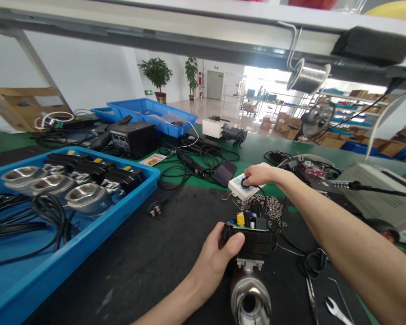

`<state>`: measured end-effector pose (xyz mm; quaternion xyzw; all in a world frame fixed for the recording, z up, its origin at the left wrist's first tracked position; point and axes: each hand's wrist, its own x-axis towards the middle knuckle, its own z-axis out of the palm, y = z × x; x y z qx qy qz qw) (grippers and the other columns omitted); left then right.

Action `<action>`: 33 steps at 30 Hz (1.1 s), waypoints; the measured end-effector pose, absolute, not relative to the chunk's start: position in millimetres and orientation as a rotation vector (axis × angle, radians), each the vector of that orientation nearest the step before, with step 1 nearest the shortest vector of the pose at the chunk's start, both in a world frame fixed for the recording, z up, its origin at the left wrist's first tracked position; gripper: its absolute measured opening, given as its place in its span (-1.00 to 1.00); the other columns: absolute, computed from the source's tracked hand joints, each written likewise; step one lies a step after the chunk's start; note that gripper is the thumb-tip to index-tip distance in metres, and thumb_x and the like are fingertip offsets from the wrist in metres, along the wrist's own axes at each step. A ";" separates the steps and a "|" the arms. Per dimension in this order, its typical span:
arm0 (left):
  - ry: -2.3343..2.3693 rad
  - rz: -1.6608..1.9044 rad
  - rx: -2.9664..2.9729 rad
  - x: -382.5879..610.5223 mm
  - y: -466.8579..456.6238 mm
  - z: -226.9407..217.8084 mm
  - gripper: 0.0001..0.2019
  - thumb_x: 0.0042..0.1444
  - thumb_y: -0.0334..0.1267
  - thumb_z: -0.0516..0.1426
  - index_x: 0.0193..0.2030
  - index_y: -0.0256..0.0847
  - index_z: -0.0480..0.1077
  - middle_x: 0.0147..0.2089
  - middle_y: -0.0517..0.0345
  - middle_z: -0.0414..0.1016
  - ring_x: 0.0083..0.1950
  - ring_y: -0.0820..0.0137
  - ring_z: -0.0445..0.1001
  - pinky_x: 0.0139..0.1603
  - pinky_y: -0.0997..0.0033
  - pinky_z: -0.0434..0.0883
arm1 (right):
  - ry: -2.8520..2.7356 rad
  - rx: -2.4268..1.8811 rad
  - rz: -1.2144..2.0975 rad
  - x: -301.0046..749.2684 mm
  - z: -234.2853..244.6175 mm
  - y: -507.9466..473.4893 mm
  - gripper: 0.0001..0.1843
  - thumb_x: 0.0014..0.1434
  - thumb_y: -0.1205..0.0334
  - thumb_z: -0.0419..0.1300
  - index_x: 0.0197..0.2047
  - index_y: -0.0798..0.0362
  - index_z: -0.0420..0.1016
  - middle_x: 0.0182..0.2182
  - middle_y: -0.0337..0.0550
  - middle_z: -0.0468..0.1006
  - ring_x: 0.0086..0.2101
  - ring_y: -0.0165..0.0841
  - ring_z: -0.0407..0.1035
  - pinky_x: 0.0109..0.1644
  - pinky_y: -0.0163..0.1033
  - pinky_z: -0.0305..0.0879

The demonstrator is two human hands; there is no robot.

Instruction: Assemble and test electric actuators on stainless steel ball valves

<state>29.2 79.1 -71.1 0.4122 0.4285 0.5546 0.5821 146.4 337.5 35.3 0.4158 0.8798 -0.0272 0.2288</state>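
My left hand (214, 258) is wrapped round a black actuator box (252, 239) with an exposed circuit board on top, mounted on a steel valve body (249, 295) that points toward me. Wires run from the board to a small white control box (243, 186) farther back on the mat. My right hand (257, 175) reaches out over that white box, fingers pinched on its black knob (245, 182). A pile of small metal washers (272, 205) lies just behind the actuator.
A blue tray (88, 234) at left holds steel valve bodies, black actuators and cables. Behind it are a black soldering station (133, 139) and another blue tray (152, 115). Wrenches (336, 309) lie at lower right. A solder spool (306, 76) hangs overhead; a grey instrument (382, 189) sits right.
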 end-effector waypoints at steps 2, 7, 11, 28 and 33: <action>1.006 1.298 0.969 29.0 79.0 -71.9 -0.56 0.23 0.15 0.23 -0.06 -0.21 0.38 -0.05 0.04 0.52 0.03 0.17 0.45 0.04 0.27 0.36 | 2.420 1.144 -0.072 146.3 36.7 336.4 -0.61 0.41 0.00 0.19 0.11 0.12 0.49 0.04 -0.05 0.54 -0.01 -0.29 0.49 0.14 -0.04 0.47; 1.002 1.293 0.974 29.3 79.4 -73.4 -0.56 0.25 0.15 0.21 -0.04 -0.22 0.38 -0.05 0.03 0.51 0.03 0.17 0.44 0.03 0.26 0.36 | 2.416 1.143 -0.063 146.8 37.9 335.2 -0.61 0.41 0.00 0.18 0.10 0.12 0.49 0.03 -0.05 0.54 -0.02 -0.30 0.49 0.12 -0.05 0.47; 0.984 1.297 0.969 29.6 79.4 -72.7 -0.56 0.26 0.14 0.21 -0.03 -0.21 0.38 -0.02 0.02 0.51 0.07 0.15 0.44 0.07 0.24 0.36 | 2.411 1.136 -0.056 146.3 36.4 336.1 -0.61 0.41 0.00 0.18 0.11 0.12 0.49 0.03 -0.05 0.54 -0.02 -0.30 0.49 0.12 -0.05 0.48; 0.941 1.300 0.932 29.8 79.6 -68.9 -0.57 0.25 0.10 0.24 0.03 -0.21 0.40 0.07 -0.04 0.54 0.17 0.07 0.44 0.16 0.19 0.38 | 2.350 1.166 -0.015 138.1 36.2 335.4 -0.61 0.40 -0.01 0.19 0.10 0.11 0.49 0.04 -0.05 0.54 0.01 -0.29 0.48 0.14 -0.04 0.46; 0.956 1.305 0.941 30.1 79.8 -71.2 -0.59 0.28 0.09 0.22 0.01 -0.21 0.39 0.04 -0.02 0.52 0.14 0.11 0.44 0.15 0.20 0.36 | 2.345 1.174 -0.026 136.8 40.1 332.8 -0.62 0.40 0.00 0.20 0.09 0.11 0.50 0.04 -0.05 0.54 0.00 -0.29 0.48 0.14 -0.05 0.47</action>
